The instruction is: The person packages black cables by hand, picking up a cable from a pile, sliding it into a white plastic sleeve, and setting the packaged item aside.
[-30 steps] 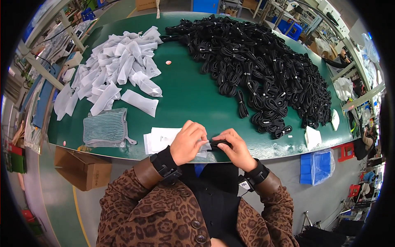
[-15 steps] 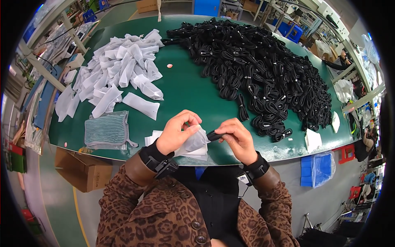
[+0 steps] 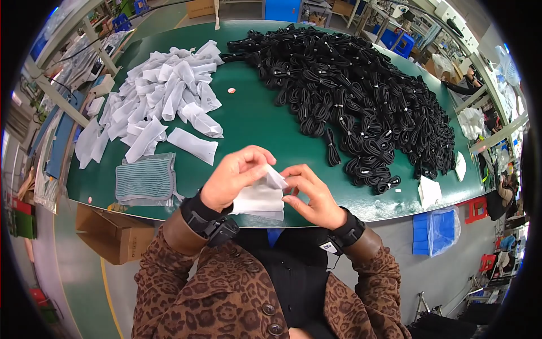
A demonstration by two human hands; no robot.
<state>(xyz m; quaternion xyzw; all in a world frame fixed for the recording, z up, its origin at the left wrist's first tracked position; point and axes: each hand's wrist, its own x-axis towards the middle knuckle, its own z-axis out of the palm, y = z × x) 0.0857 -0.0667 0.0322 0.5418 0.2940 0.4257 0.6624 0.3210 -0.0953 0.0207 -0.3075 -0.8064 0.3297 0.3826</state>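
My left hand (image 3: 240, 176) is closed, pinching a translucent white pouch (image 3: 274, 178) between thumb and fingers, near the table's front edge. At the pouch's right side is my right hand (image 3: 312, 198), its fingers bent and apart, the fingertips touching the pouch's edge. What the pouch contains is hidden by its wall and my left hand. Beneath it lies a small stack of flat white pouches (image 3: 261, 204). To the far left spreads a heap of filled white pouches (image 3: 164, 85). A large pile of black bundled cables (image 3: 350, 96) covers the right side.
The green table (image 3: 254, 124) carries a striped grey-green cloth in a clear bag (image 3: 145, 181) at left. White paper pieces (image 3: 430, 192) lie at its right front edge. On the floor are an open cardboard box (image 3: 116, 231) and a blue bin (image 3: 433, 231) with plastic over it.
The black cable bundle that my right hand held at the pouch's mouth no longer shows. My right hand has moved left against the pouch, and its fingers have spread.
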